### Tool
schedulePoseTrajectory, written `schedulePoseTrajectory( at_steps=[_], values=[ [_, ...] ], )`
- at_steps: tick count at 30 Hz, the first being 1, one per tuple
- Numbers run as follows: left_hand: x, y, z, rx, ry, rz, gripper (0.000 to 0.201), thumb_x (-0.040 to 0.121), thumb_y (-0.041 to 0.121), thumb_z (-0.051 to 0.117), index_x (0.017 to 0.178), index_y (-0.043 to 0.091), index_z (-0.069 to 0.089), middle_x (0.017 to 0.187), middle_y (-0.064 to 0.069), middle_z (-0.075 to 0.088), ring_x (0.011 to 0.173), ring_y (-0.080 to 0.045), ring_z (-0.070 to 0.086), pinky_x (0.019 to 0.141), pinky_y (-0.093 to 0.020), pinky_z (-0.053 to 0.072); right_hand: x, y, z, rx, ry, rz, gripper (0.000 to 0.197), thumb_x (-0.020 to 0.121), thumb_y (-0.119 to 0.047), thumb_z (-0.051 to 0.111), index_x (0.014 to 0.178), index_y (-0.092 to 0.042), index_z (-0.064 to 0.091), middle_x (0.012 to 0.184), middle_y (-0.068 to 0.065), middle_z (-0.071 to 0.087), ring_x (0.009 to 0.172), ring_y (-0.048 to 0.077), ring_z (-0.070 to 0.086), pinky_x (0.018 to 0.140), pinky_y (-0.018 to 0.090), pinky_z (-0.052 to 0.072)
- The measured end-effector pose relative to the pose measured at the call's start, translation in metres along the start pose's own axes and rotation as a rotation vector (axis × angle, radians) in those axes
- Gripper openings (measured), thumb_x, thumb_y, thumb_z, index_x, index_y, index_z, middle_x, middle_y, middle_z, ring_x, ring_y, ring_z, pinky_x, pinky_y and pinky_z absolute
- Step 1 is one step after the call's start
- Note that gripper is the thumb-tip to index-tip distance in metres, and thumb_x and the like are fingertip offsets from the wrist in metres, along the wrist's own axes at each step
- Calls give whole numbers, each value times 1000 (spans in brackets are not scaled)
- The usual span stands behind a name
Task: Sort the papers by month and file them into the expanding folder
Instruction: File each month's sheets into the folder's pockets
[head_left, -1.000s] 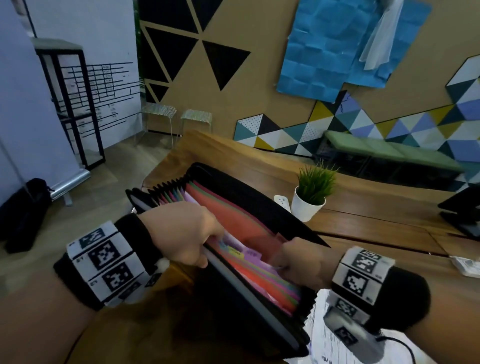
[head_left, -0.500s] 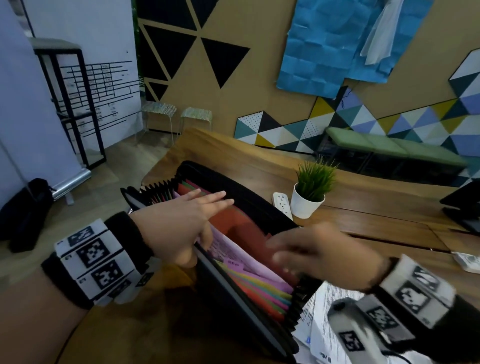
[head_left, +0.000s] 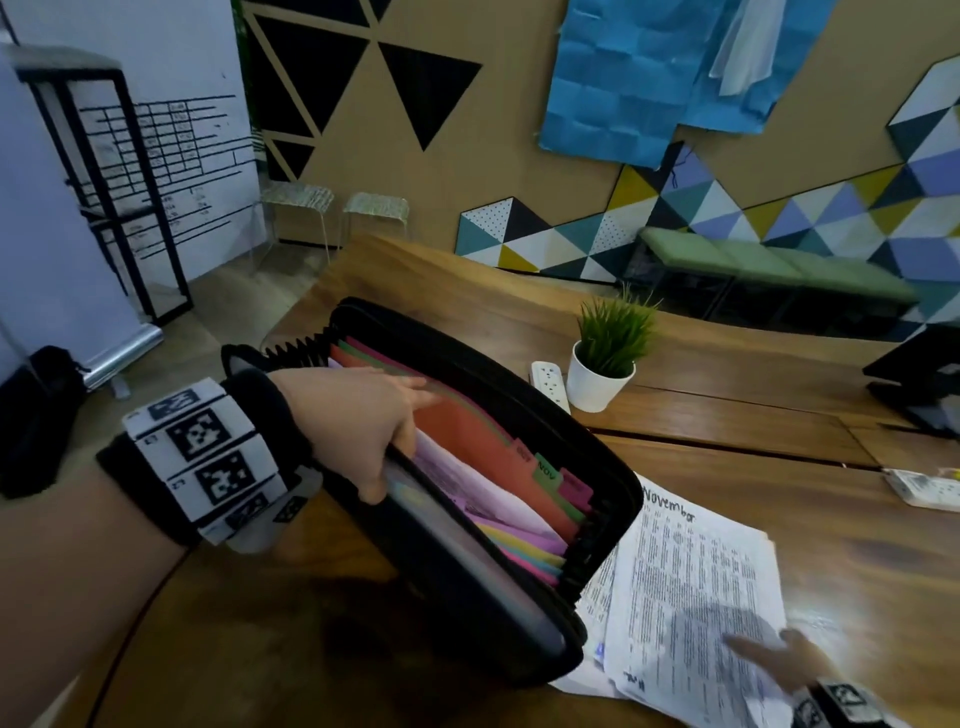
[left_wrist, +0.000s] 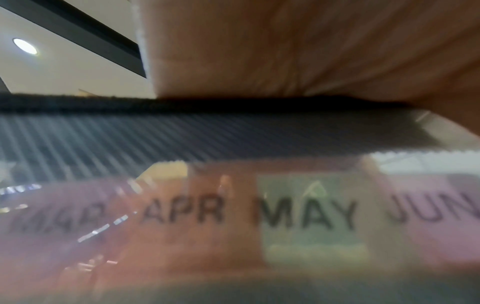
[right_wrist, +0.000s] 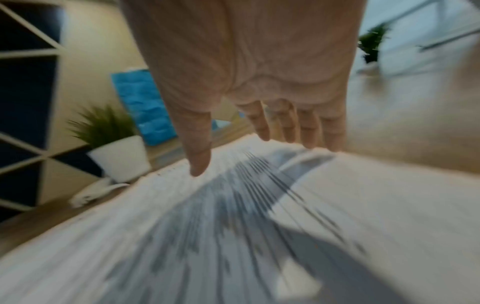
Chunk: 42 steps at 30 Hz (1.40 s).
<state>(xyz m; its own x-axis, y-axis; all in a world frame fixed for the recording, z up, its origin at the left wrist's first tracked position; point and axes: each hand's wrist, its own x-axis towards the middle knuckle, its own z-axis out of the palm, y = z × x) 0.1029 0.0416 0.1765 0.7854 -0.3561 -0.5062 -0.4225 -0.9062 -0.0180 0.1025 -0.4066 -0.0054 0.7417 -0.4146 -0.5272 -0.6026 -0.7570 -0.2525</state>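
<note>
The left hand (head_left: 358, 426) grips the near wall of the black zippered expanding folder (head_left: 519, 618) on the wooden counter (head_left: 810, 525), parting its coloured dividers. Just right lie white printed papers (head_left: 696, 577), long axis running away, under the right hand (head_left: 779, 657), its grip spread open and nearer.

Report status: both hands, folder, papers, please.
Left hand grips open folder, fingers inside. Right hand open over papers, top sheet "November". Nothing in the way.

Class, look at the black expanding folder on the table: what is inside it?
The folder holds coloured dividers with month tabs; NOV is readable. A printed sheet sits between them. The left hand covers part, and the pocket bottoms are hidden.
</note>
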Motion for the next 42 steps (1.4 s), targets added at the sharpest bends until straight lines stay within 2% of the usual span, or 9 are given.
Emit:
schedulePoseTrajectory(
  at_steps=[1, 3, 11, 17, 21, 26, 33, 39, 42],
  values=[
    [1, 1, -1, -15, -9, -8, 27, 74, 30, 70, 60, 36, 49, 161, 7, -1, 147, -13, -6, 118, -41, 10, -5, 2, 5, -81, -36, 36, 87, 40, -75, 60, 94, -7, 57, 93, 9, 63, 89, 22, 62, 62, 23, 49],
    [3, 1, -3, -28, -8, -5, 27, 74, 29, 72, 60, 37, 50, 160, 9, -4, 146, -12, -11, 116, -41, 10, -3, 8, 13, -137, -50, 83, 74, 44, -72, 67, 77, -8, 51, 69, 1, 56, 67, 14, 58, 43, 18, 38],
    [6, 0, -4, -69, 5, 9, 28, 77, 25, 72, 60, 36, 53, 160, 14, -6, 147, -12, -5, 115, -43, 23, 5, 1, 17, -53, -45, 153, 64, 45, -44, 84, 78, 0, 51, 69, 8, 50, 57, 15, 49, 47, 22, 43],
    [6, -5, -1, -33, 35, 40, 20, 76, 24, 71, 68, 34, 56, 158, 20, 8, 125, -13, 43, 87, -27, 41, 12, 5, 24, -42, -12, 144, 64, 54, -34, 86, 90, 7, 53, 79, 17, 58, 68, 22, 57, 49, 25, 44],
    [7, -6, -1, -36, 30, 47, 28, 75, 22, 73, 63, 36, 52, 158, 19, -3, 126, -15, 40, 88, -26, 42, 13, 4, 27, 21, 101, 163, 73, 71, -37, 75, 119, 10, 46, 116, 19, 56, 105, 27, 57, 78, 28, 47],
    [9, -4, -2, -32, 25, 37, 23, 75, 27, 72, 65, 39, 55, 159, 18, -2, 132, -15, 36, 101, -36, 43, 5, 2, 19, 33, 51, 184, 55, 63, -53, 76, 85, -8, 54, 73, 1, 56, 60, 7, 52, 38, 15, 35],
    [9, -3, 0, 44, 92, 112, 19, 81, 31, 67, 73, 39, 52, 158, 19, 6, 135, -11, 31, 103, -25, 33, 34, 18, 28, -88, -12, 158, 74, 28, -55, 80, 74, -2, 56, 68, 10, 63, 65, 18, 63, 54, 25, 50],
    [6, -8, 7, 68, 218, 174, 9, 79, 41, 62, 87, 39, 65, 148, 15, 35, 132, -8, 29, 110, -33, 26, 33, 17, 29, -13, 25, 194, 86, 41, -42, 89, 101, 4, 48, 95, 18, 59, 89, 31, 60, 78, 40, 53],
    [7, -9, 9, 73, 266, 164, 16, 78, 43, 61, 90, 35, 68, 138, 15, 43, 123, -5, 37, 107, -29, 30, 21, 8, 26, 56, 18, 212, 88, 52, -26, 88, 117, 11, 42, 93, 22, 55, 96, 35, 58, 65, 35, 49]
  ],
)
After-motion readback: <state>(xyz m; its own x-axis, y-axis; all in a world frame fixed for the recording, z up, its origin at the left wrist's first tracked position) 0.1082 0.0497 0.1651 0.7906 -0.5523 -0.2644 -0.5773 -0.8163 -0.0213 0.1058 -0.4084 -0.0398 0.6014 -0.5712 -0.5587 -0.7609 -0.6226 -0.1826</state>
